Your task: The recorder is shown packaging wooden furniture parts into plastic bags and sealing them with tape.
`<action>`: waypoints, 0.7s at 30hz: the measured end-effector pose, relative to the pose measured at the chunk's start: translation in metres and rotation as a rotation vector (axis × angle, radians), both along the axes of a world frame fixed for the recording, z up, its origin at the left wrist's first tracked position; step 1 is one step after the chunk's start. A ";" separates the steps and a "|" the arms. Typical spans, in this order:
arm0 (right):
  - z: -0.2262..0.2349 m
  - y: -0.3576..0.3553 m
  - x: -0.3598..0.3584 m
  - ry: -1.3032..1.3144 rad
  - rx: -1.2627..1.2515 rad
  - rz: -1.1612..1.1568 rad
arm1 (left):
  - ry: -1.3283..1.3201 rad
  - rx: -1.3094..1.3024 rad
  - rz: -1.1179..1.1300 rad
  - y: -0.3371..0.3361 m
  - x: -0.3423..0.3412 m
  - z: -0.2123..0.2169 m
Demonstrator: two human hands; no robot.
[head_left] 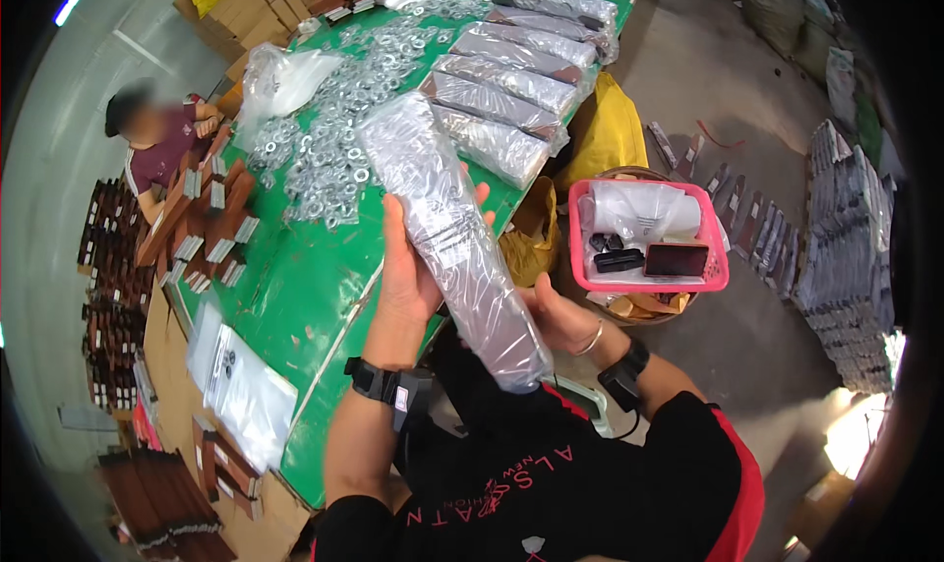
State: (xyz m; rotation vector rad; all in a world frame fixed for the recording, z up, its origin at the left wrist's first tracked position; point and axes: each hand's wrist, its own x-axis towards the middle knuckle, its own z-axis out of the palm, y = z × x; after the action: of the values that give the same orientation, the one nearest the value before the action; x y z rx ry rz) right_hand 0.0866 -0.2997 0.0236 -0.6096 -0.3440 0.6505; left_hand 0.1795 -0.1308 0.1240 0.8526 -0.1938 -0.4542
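Note:
A long flat bundle wrapped in clear plastic (454,252) is tilted in front of me, its top end over the green table. My left hand (408,277) is closed around it from beneath, with the thumb along the left edge and fingertips showing past the right edge. Close against the bundle's lower right edge is my right hand (562,318), its thumb raised and its other fingers partly hidden behind the plastic. Brown slats seem to lie inside the wrap. Similar wrapped bundles (497,105) lie in a row along the table's right side.
Many metal washers (334,159) cover the green table (265,301). Clear bags (246,395) lie at its left edge, near stacked brown slats (202,218). A pink basket (723,267) holding a phone stands right, beside a yellow sack (615,129). Another person (167,144) is at the far left.

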 end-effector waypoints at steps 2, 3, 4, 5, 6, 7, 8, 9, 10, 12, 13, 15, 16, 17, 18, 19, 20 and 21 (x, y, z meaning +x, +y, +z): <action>0.010 0.005 -0.007 -0.011 0.175 0.050 | -0.002 -0.026 0.011 -0.013 0.008 -0.010; 0.012 0.002 -0.007 0.034 0.248 0.046 | -0.025 -0.073 0.011 -0.017 0.012 -0.013; 0.015 -0.005 -0.003 0.029 0.245 0.039 | -0.049 -0.120 0.010 -0.020 0.016 -0.014; 0.019 -0.018 0.001 0.017 0.137 -0.004 | -0.052 -0.130 -0.008 -0.021 0.020 -0.018; 0.023 -0.029 0.009 0.000 0.032 -0.045 | -0.041 -0.010 0.013 -0.015 0.026 -0.021; 0.029 -0.037 0.016 0.042 -0.072 -0.161 | -0.034 0.111 0.037 -0.007 0.031 -0.023; 0.037 -0.052 0.027 -0.030 -0.151 -0.266 | -0.041 0.097 0.016 -0.008 0.032 -0.021; 0.037 -0.071 0.038 -0.089 -0.355 -0.424 | -0.082 0.238 0.040 -0.003 0.025 -0.011; 0.011 -0.101 0.062 -0.362 -0.648 -0.669 | -0.127 0.374 0.055 -0.001 0.020 -0.002; 0.034 -0.139 0.100 -0.529 -0.833 -0.855 | -0.276 0.509 0.028 0.031 0.008 0.009; 0.038 -0.160 0.123 -0.640 -0.911 -0.962 | -0.245 0.544 0.069 0.045 0.001 0.012; 0.055 -0.203 0.156 -0.708 -1.087 -1.249 | -0.178 0.656 0.144 0.074 -0.013 0.018; 0.061 -0.226 0.172 -0.939 -1.218 -1.436 | -0.145 0.731 0.182 0.087 -0.015 0.019; 0.066 -0.242 0.188 -0.998 -1.293 -1.519 | -0.164 0.808 0.263 0.101 -0.018 0.019; 0.072 -0.245 0.199 -1.000 -1.293 -1.517 | -0.179 0.890 0.348 0.117 -0.020 0.016; 0.086 -0.248 0.208 -0.929 -1.435 -1.533 | -0.171 0.883 0.444 0.140 -0.022 0.009; 0.093 -0.250 0.222 -0.849 -1.573 -1.542 | -0.160 0.878 0.541 0.162 -0.023 0.000; 0.091 -0.252 0.245 -0.971 -1.517 -1.622 | -0.158 0.875 0.546 0.178 -0.025 -0.005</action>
State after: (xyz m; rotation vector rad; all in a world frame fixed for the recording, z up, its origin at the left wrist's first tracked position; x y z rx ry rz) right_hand 0.3318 -0.5517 0.1149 -2.2709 -0.0649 -1.2356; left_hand 0.1548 0.0468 0.1189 1.7404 0.1151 0.0747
